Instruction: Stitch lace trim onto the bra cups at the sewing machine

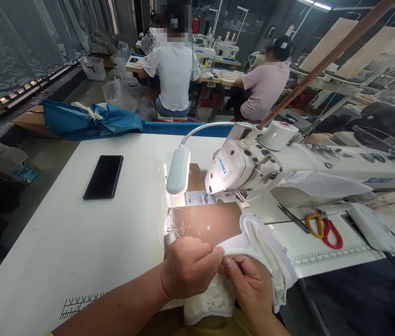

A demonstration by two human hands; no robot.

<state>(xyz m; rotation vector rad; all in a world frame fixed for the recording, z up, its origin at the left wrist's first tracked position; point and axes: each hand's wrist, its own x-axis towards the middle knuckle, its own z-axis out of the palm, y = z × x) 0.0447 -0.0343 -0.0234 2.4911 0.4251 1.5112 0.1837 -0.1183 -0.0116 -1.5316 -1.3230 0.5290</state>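
Both my hands pinch a white lace-trimmed garment piece (260,242) near the front edge of the sewing table. My left hand (192,266) is closed, thumb and forefinger gripping a smooth white band of it. Right beside it, my right hand (251,284) is closed on the same band, thumb uppermost. Lace fabric hangs below the hands toward my lap, and a padded, curved part rises to the right. Beyond them stands a white sewing machine (232,168), its needle area lit. Brown tape-covered board (204,221) lies on the table in front of it.
A black phone (103,177) lies on the white table (137,186). A gooseneck lamp (178,171) bends over beside the machine head. To the right are yellow-and-red-handled scissors (328,231) and dark tweezers (293,218). Two people (174,70) sit at other machines beyond a blue cloth bundle (88,120).
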